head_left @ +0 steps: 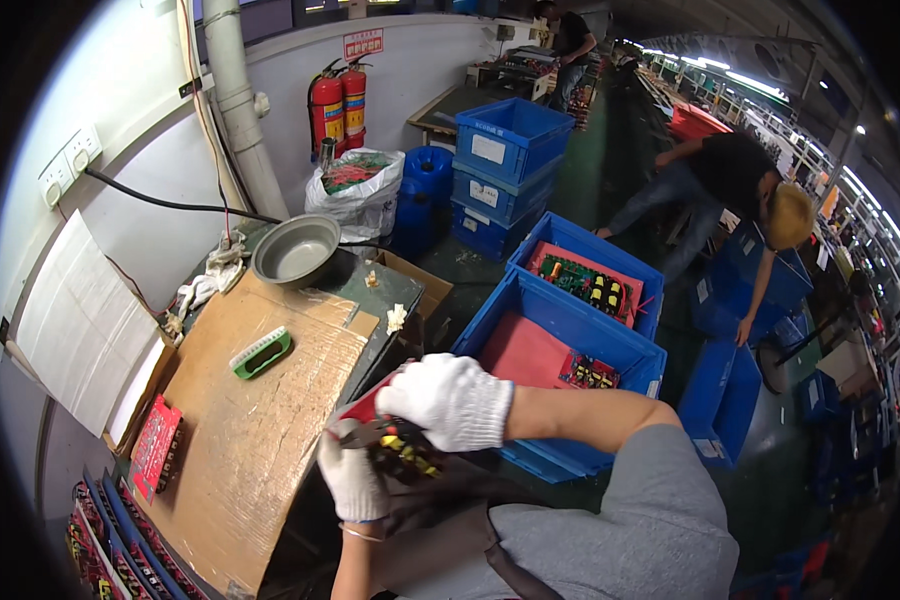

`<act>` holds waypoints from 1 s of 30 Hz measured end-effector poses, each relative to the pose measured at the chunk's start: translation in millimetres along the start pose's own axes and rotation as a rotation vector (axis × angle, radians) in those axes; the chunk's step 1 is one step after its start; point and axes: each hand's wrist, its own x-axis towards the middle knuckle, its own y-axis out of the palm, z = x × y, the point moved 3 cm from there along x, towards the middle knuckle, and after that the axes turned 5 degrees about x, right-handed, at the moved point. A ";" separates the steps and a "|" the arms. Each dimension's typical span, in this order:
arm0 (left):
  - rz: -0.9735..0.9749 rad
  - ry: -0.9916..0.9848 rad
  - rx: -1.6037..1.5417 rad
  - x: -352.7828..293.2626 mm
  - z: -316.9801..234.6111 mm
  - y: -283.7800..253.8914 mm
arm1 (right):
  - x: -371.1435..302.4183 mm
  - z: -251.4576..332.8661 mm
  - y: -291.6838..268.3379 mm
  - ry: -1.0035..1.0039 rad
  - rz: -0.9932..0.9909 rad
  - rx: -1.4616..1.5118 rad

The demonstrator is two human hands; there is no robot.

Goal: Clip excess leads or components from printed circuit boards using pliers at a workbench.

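Note:
A circuit board (pixel 407 450) with black and yellow components, slightly blurred, is tilted up close to my body, over the table's near right edge. My left hand (pixel 353 478), in a white knit glove, grips its left side. Across its upper part lies my right hand (pixel 450 402), also gloved, with the fingers curled closed at the reddish edge; the exact fingertip contact is hidden. On the cardboard-covered tabletop (pixel 260 410) rest a green-and-white brush (pixel 261 353) and, at the left, a red circuit board (pixel 157 447).
To my right, a blue crate (pixel 500 300) holds a red sheet and a small board (pixel 588 371); another crate (pixel 530 225) behind holds more boards. A grey bowl (pixel 296 252) sits at the table's far corner. A co-worker (pixel 730 180) bends over blue crates at the right.

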 end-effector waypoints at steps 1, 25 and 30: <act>-0.115 -0.035 -0.134 -8.7 -18.7 -4.4 | 9.9 3.1 9.2 -0.043 -0.011 0.025; -0.022 0.558 0.692 35.7 -176.5 -107.8 | 119.8 29.1 5.9 -0.152 -0.182 0.012; -0.013 0.519 0.707 39.1 -176.5 -109.2 | 132.5 30.5 10.3 -0.193 -0.161 -0.060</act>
